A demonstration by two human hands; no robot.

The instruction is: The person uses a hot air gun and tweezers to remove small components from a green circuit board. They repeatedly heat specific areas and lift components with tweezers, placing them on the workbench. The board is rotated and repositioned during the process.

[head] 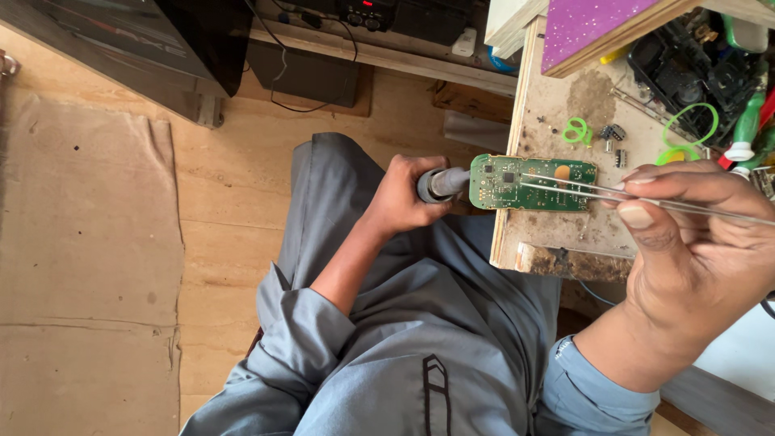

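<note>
1. the green circuit board (533,184) lies flat on the stained wooden bench (565,105), close to its near edge, with its left end reaching the bench's left edge.
2. left hand (408,194): fingers wrapped closed around the grey handle of a heating tool (442,182); the tip sits at the board's left end. contact or a small gap, cannot tell.
3. right hand (686,234): thumb and fingers pinched narrow on metal tweezers (581,187). the 2 thin prongs run leftward over the board, with their points near a small dark chip (508,177). whether they grip anything, cannot tell.
4. handling judgement: the board looks thin, light and stiff but fragile; tiny parts crowd its face. best held by the bare edges, never by the populated surface. it is unclamped, so a push from either tool could slide it.
5. the tweezers look springy and slippery; a steady pinch mid-length seems right.
6. near the board: a green loop (577,131), small loose dark components (613,133), and a larger green ring (686,133) toward the right.
7. packages and signs: a purple speckled panel (585,24) on a wooden slab at top right; a white-capped green bottle (747,125) at the far right. a black device with a small red display (367,10) at top centre. labels too small to make out.
8. grey garment (420,323) covers the lap below.
</note>
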